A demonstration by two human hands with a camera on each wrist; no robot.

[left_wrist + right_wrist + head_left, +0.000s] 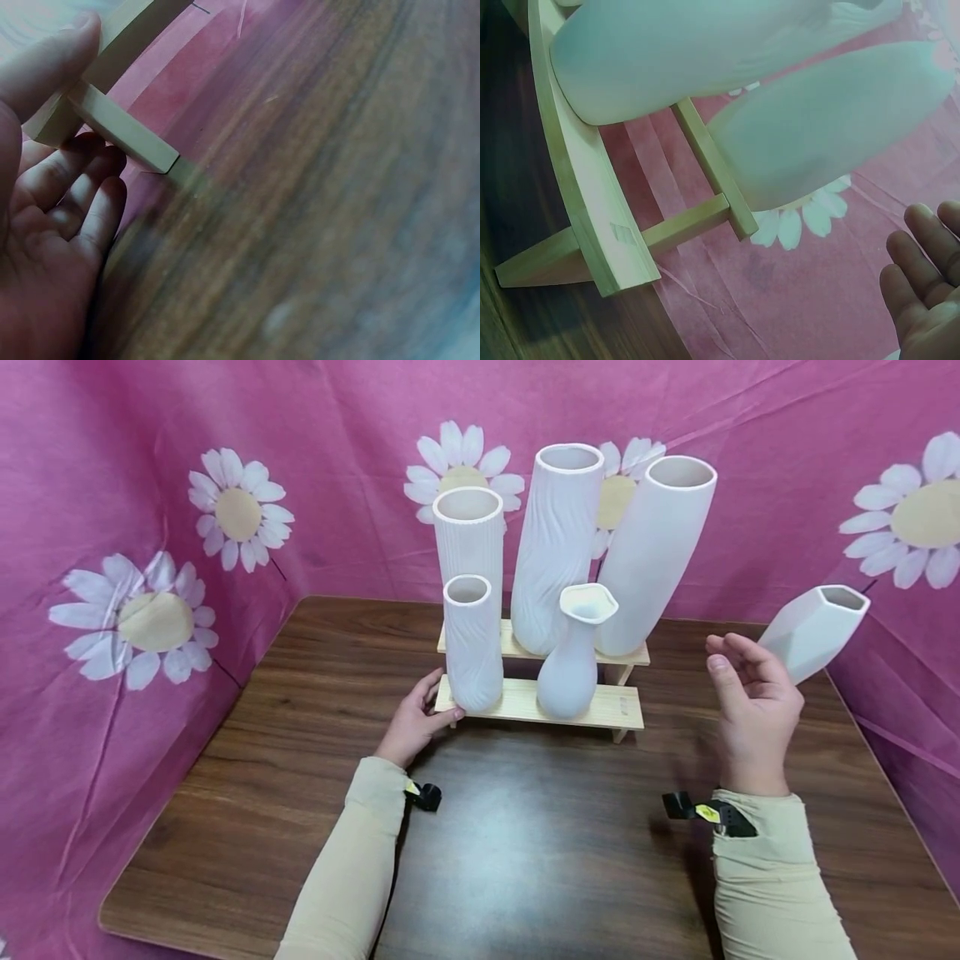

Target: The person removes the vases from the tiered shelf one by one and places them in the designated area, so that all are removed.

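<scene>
Sleeves (765, 885) foremost, left hand (416, 722) pinching the stand (521, 702), right hand (759, 714) loosely spread, level handling should keep the vases (567, 677) from tipping.

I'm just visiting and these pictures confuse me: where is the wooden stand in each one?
Head view: the wooden stand is near the middle, with the left hand gripping its left end.
Left wrist view: upper left, one end and a leg of the wooden stand.
Right wrist view: left half, the wooden stand slanting.
Shared landmark: pink cloth.
</scene>
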